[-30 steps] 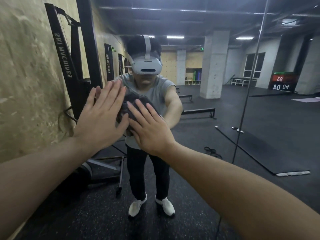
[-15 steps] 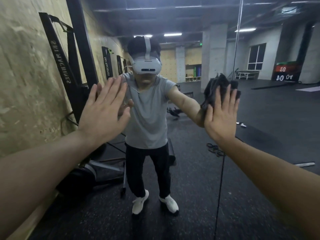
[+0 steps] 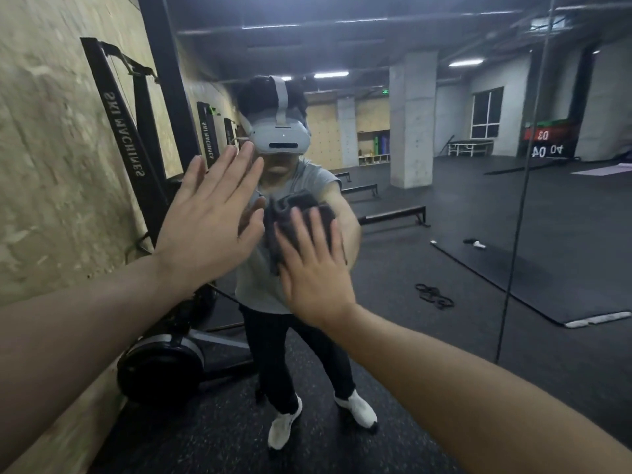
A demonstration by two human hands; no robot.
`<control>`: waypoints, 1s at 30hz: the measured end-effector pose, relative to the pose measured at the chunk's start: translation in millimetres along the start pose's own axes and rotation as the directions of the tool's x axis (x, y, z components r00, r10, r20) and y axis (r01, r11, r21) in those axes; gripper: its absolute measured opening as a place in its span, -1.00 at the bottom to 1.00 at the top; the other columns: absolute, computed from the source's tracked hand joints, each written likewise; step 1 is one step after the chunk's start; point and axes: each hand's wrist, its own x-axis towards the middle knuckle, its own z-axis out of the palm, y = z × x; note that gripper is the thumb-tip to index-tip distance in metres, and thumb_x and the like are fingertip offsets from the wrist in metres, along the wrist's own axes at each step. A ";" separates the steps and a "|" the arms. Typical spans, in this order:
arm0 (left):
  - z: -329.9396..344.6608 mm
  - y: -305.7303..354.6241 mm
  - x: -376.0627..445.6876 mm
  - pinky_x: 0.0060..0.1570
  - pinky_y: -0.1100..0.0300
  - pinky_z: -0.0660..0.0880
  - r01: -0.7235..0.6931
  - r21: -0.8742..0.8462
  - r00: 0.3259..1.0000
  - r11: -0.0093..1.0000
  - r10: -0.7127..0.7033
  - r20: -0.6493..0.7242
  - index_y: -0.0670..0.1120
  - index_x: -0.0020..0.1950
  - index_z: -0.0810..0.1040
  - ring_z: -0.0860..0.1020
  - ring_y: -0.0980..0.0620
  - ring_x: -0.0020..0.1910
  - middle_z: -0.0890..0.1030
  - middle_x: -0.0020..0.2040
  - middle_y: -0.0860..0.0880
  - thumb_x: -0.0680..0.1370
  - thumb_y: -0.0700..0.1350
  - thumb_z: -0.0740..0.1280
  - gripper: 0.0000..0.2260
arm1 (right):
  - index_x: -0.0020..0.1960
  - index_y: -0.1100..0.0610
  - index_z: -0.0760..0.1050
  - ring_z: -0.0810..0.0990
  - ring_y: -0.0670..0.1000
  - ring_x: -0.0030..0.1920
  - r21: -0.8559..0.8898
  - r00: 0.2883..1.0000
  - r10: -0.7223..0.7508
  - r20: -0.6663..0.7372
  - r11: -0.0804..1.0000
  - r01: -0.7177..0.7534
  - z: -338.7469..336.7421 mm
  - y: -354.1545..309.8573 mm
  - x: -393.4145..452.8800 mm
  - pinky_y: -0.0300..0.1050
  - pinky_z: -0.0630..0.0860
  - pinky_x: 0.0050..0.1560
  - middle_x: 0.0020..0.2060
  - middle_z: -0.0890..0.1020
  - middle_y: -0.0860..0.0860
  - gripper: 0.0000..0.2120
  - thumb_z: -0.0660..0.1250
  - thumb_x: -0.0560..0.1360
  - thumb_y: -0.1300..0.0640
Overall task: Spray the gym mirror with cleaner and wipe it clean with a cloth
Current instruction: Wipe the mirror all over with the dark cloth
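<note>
Fingers (image 3: 301,230) of the right hand (image 3: 314,275) lie straight, pressing the cloth (image 3: 290,213) to the mirror (image 3: 444,234); left hand (image 3: 205,224) flat, bracing; wiping underway; next, sweep toward uncleaned glass.

Ski machine (image 3: 136,159) crowds mirror (image 3: 444,234) left; right side open.

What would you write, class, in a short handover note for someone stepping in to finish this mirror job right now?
Left hand: open, fingers straight, palm flat against the mirror, steadying.
Right hand: open, fingers straight, pressing the dark cloth on the glass, just right of the left hand.
No spray bottle in view, so whether spraying is done cannot be told.
Done: wiping is under way at chest height.
Left: wipe the rest of the glass, including the panel beyond the seam on the right.
</note>
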 end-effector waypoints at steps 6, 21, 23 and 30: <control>5.4 2.4 0.4 0.60 -0.18 -0.05 0.004 -0.006 1.000 1.000 -0.004 -0.012 -0.15 0.65 0.12 0.03 -0.08 0.65 0.09 0.66 -0.14 0.65 0.10 -0.05 -0.40 | 0.59 0.07 0.30 0.10 0.19 0.63 -0.021 0.979 -0.205 0.000 0.978 0.205 -1.3 1.2 -1.5 0.20 -0.10 0.62 0.62 0.22 0.12 -0.48 0.17 0.65 0.00; -40.2 54.6 107.7 0.57 -0.18 -0.15 0.119 0.049 0.992 0.992 -0.120 0.036 -0.02 0.67 0.07 -0.06 -0.09 0.65 -0.02 0.68 -0.04 0.63 0.19 -0.10 -0.37 | 0.68 0.07 -0.02 -0.08 0.25 0.64 -0.008 0.824 0.561 -0.073 0.826 -0.563 -101.8 259.3 12.2 0.22 -0.09 0.63 0.65 -0.01 0.19 -0.35 -0.01 0.66 -0.13; -46.1 53.5 118.1 0.56 -0.25 -0.09 0.136 0.078 0.989 0.988 -0.139 0.038 -0.01 0.67 0.09 -0.04 -0.17 0.64 0.00 0.68 -0.07 0.62 0.21 -0.10 -0.36 | 0.68 0.09 -0.05 -0.11 0.25 0.64 0.040 0.766 0.638 -0.077 0.770 -0.637 -106.6 269.5 15.8 0.21 -0.12 0.62 0.65 -0.04 0.21 -0.33 0.00 0.65 -0.14; -62.0 33.0 122.9 0.49 -0.29 0.17 0.093 0.119 0.988 0.989 -0.107 0.114 -0.01 0.65 0.19 0.11 -0.28 0.60 0.12 0.66 -0.14 0.62 0.20 -0.17 -0.36 | 0.66 0.24 -0.02 -0.09 0.35 0.62 0.166 0.724 0.672 -0.159 0.741 -0.651 -89.7 209.9 66.6 0.27 -0.15 0.61 0.61 -0.01 0.34 -0.32 0.01 0.62 -0.03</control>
